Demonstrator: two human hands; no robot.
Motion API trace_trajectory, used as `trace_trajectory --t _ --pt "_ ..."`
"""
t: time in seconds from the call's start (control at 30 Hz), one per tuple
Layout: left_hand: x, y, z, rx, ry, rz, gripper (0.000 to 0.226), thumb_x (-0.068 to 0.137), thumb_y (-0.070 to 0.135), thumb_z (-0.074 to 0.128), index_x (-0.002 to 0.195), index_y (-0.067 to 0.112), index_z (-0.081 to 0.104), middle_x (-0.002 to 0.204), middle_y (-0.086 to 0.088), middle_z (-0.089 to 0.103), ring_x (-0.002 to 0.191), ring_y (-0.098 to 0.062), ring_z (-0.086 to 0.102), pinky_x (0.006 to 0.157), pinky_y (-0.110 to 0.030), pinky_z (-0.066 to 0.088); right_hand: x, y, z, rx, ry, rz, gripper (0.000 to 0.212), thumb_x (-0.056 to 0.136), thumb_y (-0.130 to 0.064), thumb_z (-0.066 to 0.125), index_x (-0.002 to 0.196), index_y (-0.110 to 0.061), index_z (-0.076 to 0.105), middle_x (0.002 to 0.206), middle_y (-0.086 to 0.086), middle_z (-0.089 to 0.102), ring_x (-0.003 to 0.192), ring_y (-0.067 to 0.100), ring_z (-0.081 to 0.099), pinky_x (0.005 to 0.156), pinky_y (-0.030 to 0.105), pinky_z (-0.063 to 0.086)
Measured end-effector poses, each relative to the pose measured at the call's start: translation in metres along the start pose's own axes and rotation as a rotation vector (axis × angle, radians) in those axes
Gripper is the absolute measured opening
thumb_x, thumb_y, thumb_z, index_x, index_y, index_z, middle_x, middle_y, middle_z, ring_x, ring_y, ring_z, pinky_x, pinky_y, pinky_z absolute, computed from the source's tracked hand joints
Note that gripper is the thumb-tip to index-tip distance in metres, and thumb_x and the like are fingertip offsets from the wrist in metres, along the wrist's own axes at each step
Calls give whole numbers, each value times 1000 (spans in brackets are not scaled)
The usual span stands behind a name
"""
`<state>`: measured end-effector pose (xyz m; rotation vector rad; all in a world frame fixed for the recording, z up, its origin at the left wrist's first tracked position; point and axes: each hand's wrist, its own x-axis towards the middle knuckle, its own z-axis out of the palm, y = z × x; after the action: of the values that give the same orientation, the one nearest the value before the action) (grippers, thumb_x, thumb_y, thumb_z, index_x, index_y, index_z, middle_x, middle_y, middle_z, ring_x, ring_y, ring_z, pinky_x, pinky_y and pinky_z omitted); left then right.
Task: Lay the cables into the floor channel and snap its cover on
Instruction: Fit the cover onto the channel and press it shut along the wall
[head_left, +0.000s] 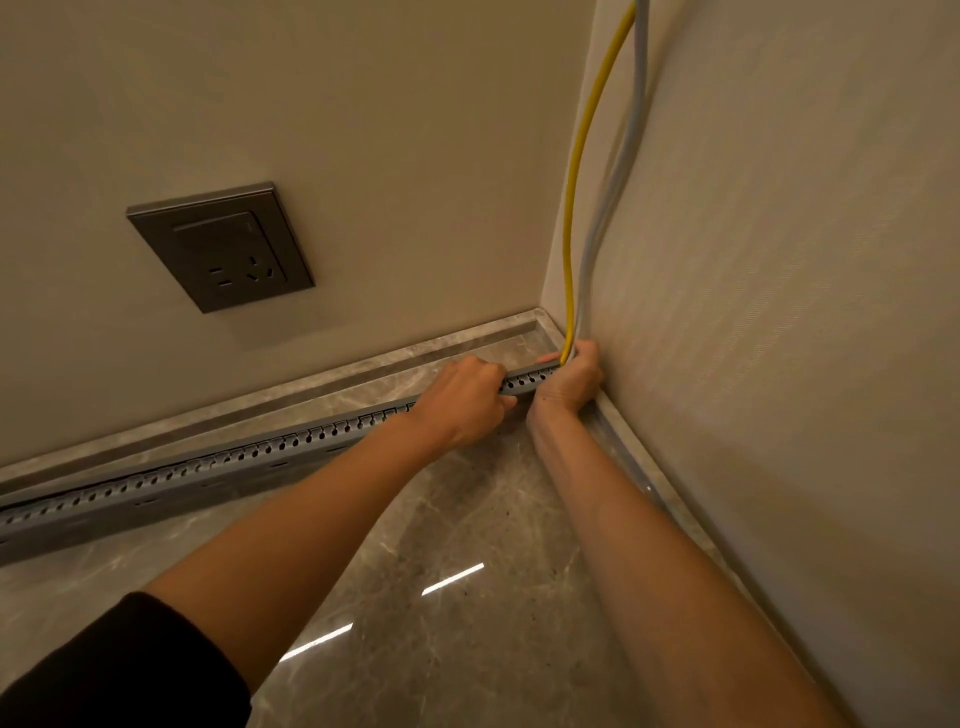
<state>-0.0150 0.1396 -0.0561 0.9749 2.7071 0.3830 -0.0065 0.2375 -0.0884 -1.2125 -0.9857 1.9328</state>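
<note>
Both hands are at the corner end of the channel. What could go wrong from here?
The yellow cable and grey cables drop steeply into the right hand, so they could kink at the bend or spring out. The left hand grips the channel only near its end; its long run may shift.

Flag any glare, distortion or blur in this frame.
Head view: dim, warm light; two glare streaks on the polished floor, away from the work. Head view: wide-angle lens slants the wall corner. Head view: left hand on the channel and right hand holding the cables look sharp.
</note>
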Motion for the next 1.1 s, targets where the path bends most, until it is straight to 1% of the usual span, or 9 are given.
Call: trace_trajectory --t 0.2,0.33,0.43,0.5,0.6,0.7,0.83,1.0,1.1 --pt "0 -1 3 -12 0 -4 27 95 21 49 110 1 58 109 -21 63 99 -33 57 69 -30 34 1 0 3 -26 20 16 48 88 -16 43 40 -10 45 42 4 46 43 19 43 42 20 35" --pt "2 -13 -8 -154 -100 16 28 95 26 50 106 4 64 100 -20 67 89 -30 59 68 -29 36 4 3 2 -39 18 1 48 89 -16 42 41 -9 47 41 4 48 45 21 45 44 21 37" --pt "5 -25 -20 -295 -196 -39 32 98 21 47 78 5 66 70 -13 57 63 -18 48 59 -22 35 6 6 0 -21 -8 -20 49 91 -16 41 43 -10 47 49 6 46 49 19 44 47 22 36" --pt "6 -23 -22 -291 -200 -87 42 98 13 46 55 13 48 53 -3 38 49 -11 33 51 -20 33 7 7 -1 -4 -12 -36 50 92 -15 41 42 -11 46 43 2 45 48 17 42 47 22 34" --pt "7 -15 -17 -202 -126 -81 47 93 3 46 47 13 38 55 -11 33 53 -20 34 63 -26 30 6 7 1 -1 5 -58 54 89 -16 44 35 -13 47 24 -7 41 48 17 41 51 25 36" --pt "4 -13 -8 -123 -65 -56 25 90 -3 44 75 -6 64 79 -33 59 81 -40 57 66 -39 42 6 11 2 24 6 -63 54 73 -27 44 21 -15 48 30 -3 46 53 25 48 59 29 43" --pt "-1 -12 1 82 -22 46 23 89 -2 44 105 -6 60 109 -26 64 100 -39 58 76 -42 46 5 11 3 -5 9 -51 59 78 -26 42 20 -15 48 39 4 48 53 25 49 62 31 43" --pt "-1 -19 1 126 -20 115 23 95 4 42 113 1 56 116 -19 63 102 -35 57 79 -40 44 5 7 4 -51 39 -31 56 90 -20 42 35 -16 45 46 6 48 54 25 49 64 34 43" --pt "-4 -16 -1 70 -32 127 31 99 25 44 114 0 55 114 -19 58 101 -34 57 82 -40 45 3 5 6 -69 54 -11 53 91 -23 41 39 -13 45 48 6 49 49 23 49 59 29 44"
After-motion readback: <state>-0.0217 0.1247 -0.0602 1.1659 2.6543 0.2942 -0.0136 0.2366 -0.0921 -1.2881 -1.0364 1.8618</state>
